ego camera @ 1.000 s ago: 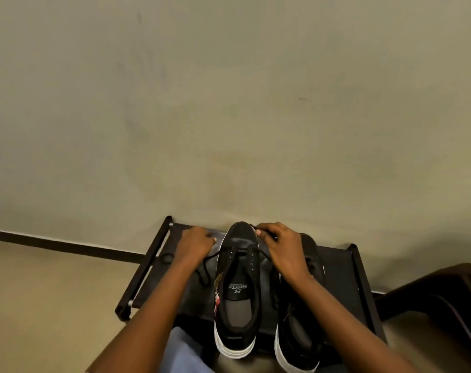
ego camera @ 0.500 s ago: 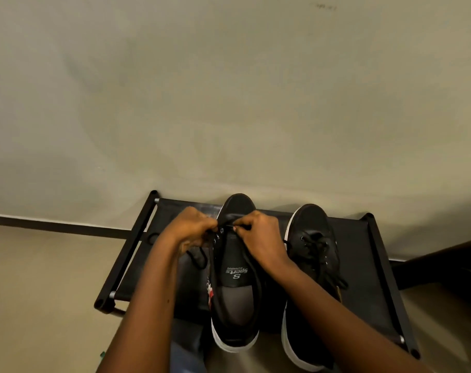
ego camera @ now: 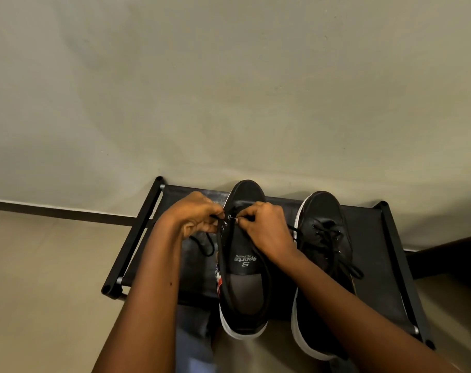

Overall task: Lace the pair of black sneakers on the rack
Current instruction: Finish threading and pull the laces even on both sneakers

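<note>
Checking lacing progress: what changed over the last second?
The left hand and right hand closed in from either side of the left sneaker onto its front eyelets, both now pinching the lace. The right sneaker, already laced, and the rack stayed put.

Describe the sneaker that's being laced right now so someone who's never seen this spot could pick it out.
Find the low black rack against the pale wall, with two black sneakers on it side by side. The one being laced is the left of the pair, under both hands. Its tongue shows white "Sports" lettering and its eyelets are mostly empty, while the sneaker beside it is already laced.
</note>
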